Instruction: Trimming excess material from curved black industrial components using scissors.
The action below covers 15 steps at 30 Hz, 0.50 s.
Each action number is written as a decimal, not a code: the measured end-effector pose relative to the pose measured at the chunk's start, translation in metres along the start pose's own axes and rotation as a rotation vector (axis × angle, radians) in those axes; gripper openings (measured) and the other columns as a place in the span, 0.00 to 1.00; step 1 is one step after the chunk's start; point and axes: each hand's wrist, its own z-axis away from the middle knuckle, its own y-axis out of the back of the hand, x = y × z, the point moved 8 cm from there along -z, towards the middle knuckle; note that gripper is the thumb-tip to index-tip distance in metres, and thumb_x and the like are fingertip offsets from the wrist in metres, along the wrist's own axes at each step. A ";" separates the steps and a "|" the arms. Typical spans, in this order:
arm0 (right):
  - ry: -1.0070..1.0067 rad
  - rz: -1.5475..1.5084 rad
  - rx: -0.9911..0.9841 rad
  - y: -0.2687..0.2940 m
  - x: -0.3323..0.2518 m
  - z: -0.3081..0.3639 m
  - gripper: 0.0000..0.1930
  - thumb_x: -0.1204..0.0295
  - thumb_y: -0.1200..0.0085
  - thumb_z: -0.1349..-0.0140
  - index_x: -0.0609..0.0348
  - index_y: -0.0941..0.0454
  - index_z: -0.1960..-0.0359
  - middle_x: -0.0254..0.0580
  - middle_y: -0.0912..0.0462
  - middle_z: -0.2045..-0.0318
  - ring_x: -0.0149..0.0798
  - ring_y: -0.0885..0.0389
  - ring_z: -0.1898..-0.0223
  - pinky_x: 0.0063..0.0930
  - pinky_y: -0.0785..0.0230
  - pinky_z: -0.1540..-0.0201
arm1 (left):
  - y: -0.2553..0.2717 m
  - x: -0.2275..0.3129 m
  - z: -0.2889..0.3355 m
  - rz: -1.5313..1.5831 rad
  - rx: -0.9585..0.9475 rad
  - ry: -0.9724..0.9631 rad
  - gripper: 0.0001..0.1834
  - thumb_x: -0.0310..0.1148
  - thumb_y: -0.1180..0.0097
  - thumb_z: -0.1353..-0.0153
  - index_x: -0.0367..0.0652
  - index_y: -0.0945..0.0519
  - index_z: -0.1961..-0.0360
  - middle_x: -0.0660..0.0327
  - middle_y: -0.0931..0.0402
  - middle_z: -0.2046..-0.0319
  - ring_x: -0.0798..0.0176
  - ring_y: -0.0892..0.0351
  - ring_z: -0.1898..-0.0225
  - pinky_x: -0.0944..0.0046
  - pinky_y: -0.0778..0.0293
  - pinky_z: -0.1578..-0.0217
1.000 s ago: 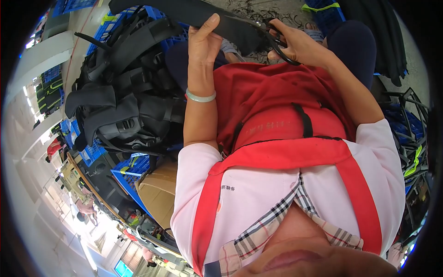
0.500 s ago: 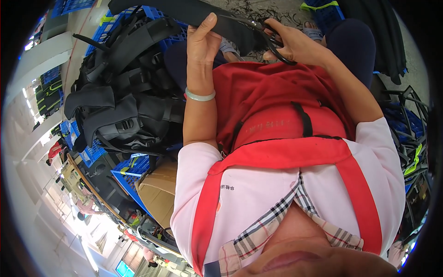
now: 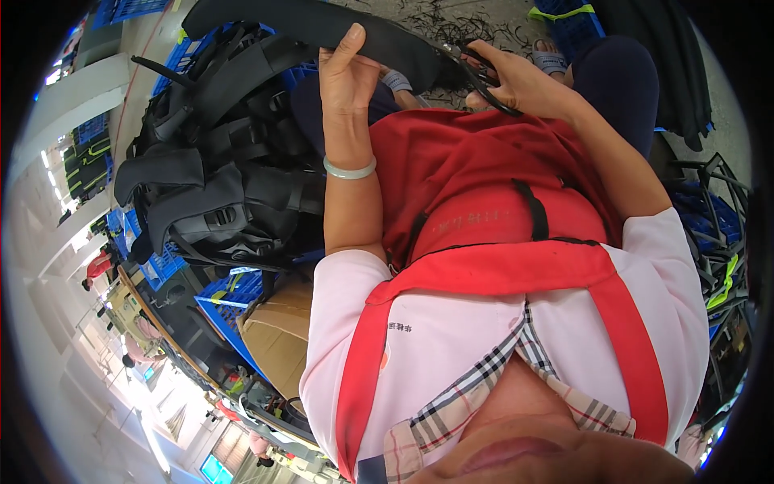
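My left hand (image 3: 348, 81) is closed on a long black padded fabric strip (image 3: 282, 22), with its thumb lying on top and the other fingers hidden behind. The strip stretches across the upper middle, above my lap. Black-handled scissors (image 3: 488, 79) are gripped in my right hand (image 3: 528, 84). Their pivot lies beside the strip's right end; the blades are hard to make out against the dark fabric. A red apron (image 3: 476, 153) covers my lap below both hands.
On the left, a big heap of black padded straps with buckles (image 3: 222, 194) rises beside blue crates (image 3: 234, 290). An open cardboard box (image 3: 278, 331) sits below it. Dark scraps (image 3: 484, 24) litter the floor ahead. Black fabric pieces (image 3: 657, 64) hang at the right.
The scissor blades lay across the strip before and now barely show, drawn back toward its right end. My left hand and the strip have shifted slightly left.
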 end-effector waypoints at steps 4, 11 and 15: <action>0.030 -0.224 -0.047 -0.005 0.000 -0.001 0.36 0.47 0.40 0.48 0.63 0.35 0.48 0.49 0.25 0.62 0.41 0.26 0.59 0.31 0.35 0.56 | 0.002 0.004 0.002 0.010 0.045 -0.006 0.14 0.19 0.44 0.44 0.44 0.23 0.56 0.58 0.22 0.58 0.60 0.23 0.55 0.58 0.25 0.51; 0.039 -0.304 -0.053 -0.008 -0.005 0.000 0.36 0.48 0.39 0.48 0.64 0.35 0.47 0.47 0.26 0.62 0.36 0.29 0.59 0.28 0.36 0.56 | -0.003 -0.001 0.007 -0.004 0.092 0.063 0.12 0.18 0.42 0.47 0.45 0.20 0.62 0.63 0.20 0.64 0.62 0.20 0.60 0.59 0.25 0.53; 0.020 -0.168 -0.006 0.001 -0.006 0.000 0.36 0.49 0.39 0.47 0.65 0.36 0.46 0.51 0.25 0.62 0.43 0.26 0.61 0.30 0.35 0.56 | -0.011 -0.015 0.005 -0.018 -0.019 0.106 0.13 0.19 0.41 0.46 0.45 0.22 0.60 0.62 0.21 0.62 0.62 0.22 0.57 0.60 0.26 0.51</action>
